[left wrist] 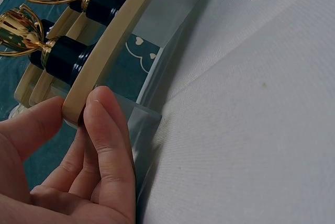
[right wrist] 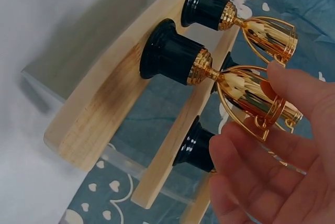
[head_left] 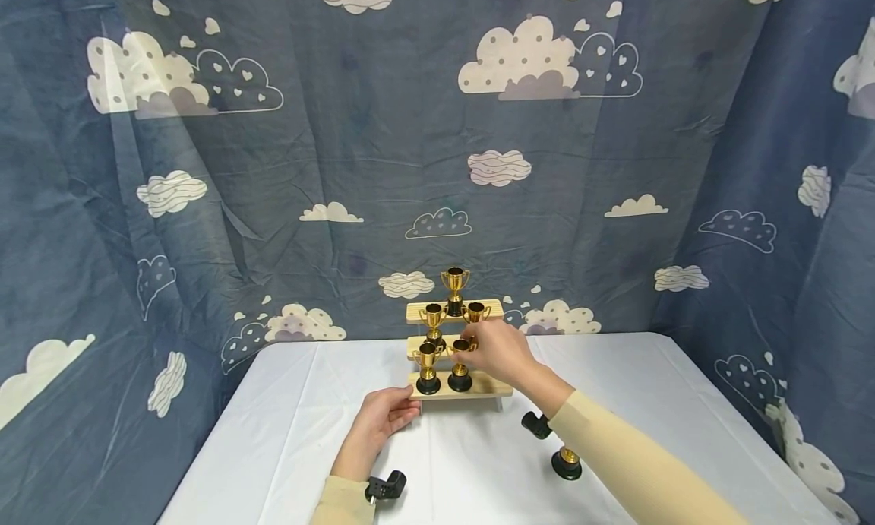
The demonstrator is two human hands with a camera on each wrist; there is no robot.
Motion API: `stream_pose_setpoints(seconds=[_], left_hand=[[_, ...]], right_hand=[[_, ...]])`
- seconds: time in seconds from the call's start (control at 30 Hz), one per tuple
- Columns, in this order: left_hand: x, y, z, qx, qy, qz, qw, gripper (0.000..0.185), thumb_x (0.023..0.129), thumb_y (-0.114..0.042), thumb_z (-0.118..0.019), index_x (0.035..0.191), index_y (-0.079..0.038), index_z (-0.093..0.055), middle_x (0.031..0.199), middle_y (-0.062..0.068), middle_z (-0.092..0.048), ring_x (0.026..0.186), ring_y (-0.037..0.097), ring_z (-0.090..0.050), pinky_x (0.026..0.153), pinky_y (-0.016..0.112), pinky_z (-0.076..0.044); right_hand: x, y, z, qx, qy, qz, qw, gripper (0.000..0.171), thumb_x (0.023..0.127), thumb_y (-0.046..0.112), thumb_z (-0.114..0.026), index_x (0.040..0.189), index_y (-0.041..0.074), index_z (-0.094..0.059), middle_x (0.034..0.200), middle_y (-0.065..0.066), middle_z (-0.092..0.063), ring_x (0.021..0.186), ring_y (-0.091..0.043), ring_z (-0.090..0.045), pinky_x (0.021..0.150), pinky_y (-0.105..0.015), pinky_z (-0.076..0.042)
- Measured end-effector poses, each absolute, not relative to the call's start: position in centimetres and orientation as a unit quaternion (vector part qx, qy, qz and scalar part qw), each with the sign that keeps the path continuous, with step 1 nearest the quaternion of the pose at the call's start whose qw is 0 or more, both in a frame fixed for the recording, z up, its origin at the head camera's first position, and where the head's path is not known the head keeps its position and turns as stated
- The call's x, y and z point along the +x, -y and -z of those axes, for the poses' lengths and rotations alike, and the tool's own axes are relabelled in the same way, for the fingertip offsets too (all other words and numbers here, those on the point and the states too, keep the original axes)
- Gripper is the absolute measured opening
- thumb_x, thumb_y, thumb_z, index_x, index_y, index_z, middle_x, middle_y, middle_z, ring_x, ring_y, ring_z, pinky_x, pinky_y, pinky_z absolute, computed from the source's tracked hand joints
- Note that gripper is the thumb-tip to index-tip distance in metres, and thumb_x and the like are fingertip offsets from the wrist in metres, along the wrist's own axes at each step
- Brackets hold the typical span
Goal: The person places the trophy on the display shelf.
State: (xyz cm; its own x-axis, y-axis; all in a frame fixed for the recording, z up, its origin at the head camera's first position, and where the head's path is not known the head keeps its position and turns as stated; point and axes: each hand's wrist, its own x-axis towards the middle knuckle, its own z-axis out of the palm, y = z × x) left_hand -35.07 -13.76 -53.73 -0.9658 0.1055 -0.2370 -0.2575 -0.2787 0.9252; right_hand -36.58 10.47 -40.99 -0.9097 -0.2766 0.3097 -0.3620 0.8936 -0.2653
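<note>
A three-tier wooden display stand bears small gold trophies on black bases. My left hand pinches the left end of the lowest board between thumb and fingers, seen closely in the left wrist view. At the right of that board, my right hand holds a trophy by its cup and handle, with the base resting upright on the wood. Beside it stands another trophy. Two more trophies are on the middle tier, the right one partly hidden by my right hand. A single trophy tops the stand.
Another trophy stands on the white-covered table, partly hidden by my right sleeve. A blue cloud-patterned curtain hangs behind the table and along its sides. Clear supports hold up the boards.
</note>
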Motion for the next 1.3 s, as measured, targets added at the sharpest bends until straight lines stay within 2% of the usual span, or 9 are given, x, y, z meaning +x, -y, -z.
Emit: stream_pose_setpoints(seconds=[0.23, 0.37, 0.7, 1.0, 1.17, 1.3], left_hand=[[-35.15, 13.76, 53.79, -0.074, -0.587, -0.798, 0.113, 0.040, 0.093, -0.012, -0.072, 0.118, 0.016, -0.061, 0.080, 0.012, -0.073, 0.075, 0.019, -0.073, 0.072, 0.027, -0.062], [-35.08, 13.75, 53.79, -0.068, -0.586, -0.799, 0.113, 0.039, 0.093, -0.011, -0.071, 0.118, 0.016, -0.060, 0.080, 0.012, -0.073, 0.075, 0.019, -0.073, 0.073, 0.027, -0.062], [-35.01, 13.69, 53.59, -0.063, -0.585, -0.801, 0.115, 0.044, 0.094, -0.012, -0.070, 0.123, 0.018, -0.056, 0.080, 0.010, -0.073, 0.075, 0.018, -0.072, 0.073, 0.027, -0.062], [-35.06, 13.69, 53.76, -0.064, -0.582, -0.803, 0.112, 0.038, 0.093, -0.011, -0.070, 0.118, 0.016, -0.060, 0.080, 0.011, -0.073, 0.076, 0.019, -0.072, 0.074, 0.028, -0.062], [-34.95, 13.69, 53.71, -0.068, -0.584, -0.801, 0.113, 0.035, 0.093, -0.011, -0.071, 0.115, 0.014, -0.062, 0.080, 0.011, -0.073, 0.075, 0.019, -0.072, 0.074, 0.028, -0.062], [-34.88, 13.79, 53.58, -0.066, -0.584, -0.801, 0.111, 0.034, 0.093, -0.012, -0.071, 0.115, 0.014, -0.063, 0.080, 0.011, -0.073, 0.075, 0.018, -0.072, 0.074, 0.027, -0.062]], right_hand=[[-36.51, -10.47, 41.14, 0.166, 0.964, -0.157, 0.138, 0.044, 0.077, 0.055, -0.082, 0.108, 0.025, -0.077, 0.101, 0.005, -0.074, 0.068, -0.010, -0.060, 0.049, -0.028, -0.047], [-36.35, -10.30, 41.22, 0.173, 0.961, -0.164, 0.141, 0.039, 0.078, 0.052, -0.083, 0.105, 0.024, -0.077, 0.096, 0.007, -0.074, 0.068, -0.009, -0.060, 0.051, -0.029, -0.048], [-36.06, -10.23, 41.30, 0.173, 0.960, -0.169, 0.143, 0.032, 0.079, 0.049, -0.083, 0.098, 0.025, -0.076, 0.085, 0.009, -0.071, 0.060, -0.007, -0.055, 0.047, -0.030, -0.045], [-36.00, -10.42, 41.24, 0.175, 0.961, -0.164, 0.140, 0.038, 0.078, 0.055, -0.082, 0.100, 0.025, -0.076, 0.079, 0.011, -0.068, 0.057, -0.008, -0.053, 0.045, -0.029, -0.044], [-35.83, -10.71, 40.94, 0.168, 0.963, -0.156, 0.139, 0.049, 0.076, 0.061, -0.081, 0.108, 0.024, -0.076, 0.067, 0.013, -0.060, 0.055, -0.009, -0.052, 0.045, -0.030, -0.044], [-35.67, -10.93, 40.47, 0.165, 0.963, -0.155, 0.143, 0.054, 0.075, 0.059, -0.082, 0.114, 0.023, -0.074, 0.067, 0.016, -0.056, 0.057, -0.007, -0.053, 0.045, -0.029, -0.044]])
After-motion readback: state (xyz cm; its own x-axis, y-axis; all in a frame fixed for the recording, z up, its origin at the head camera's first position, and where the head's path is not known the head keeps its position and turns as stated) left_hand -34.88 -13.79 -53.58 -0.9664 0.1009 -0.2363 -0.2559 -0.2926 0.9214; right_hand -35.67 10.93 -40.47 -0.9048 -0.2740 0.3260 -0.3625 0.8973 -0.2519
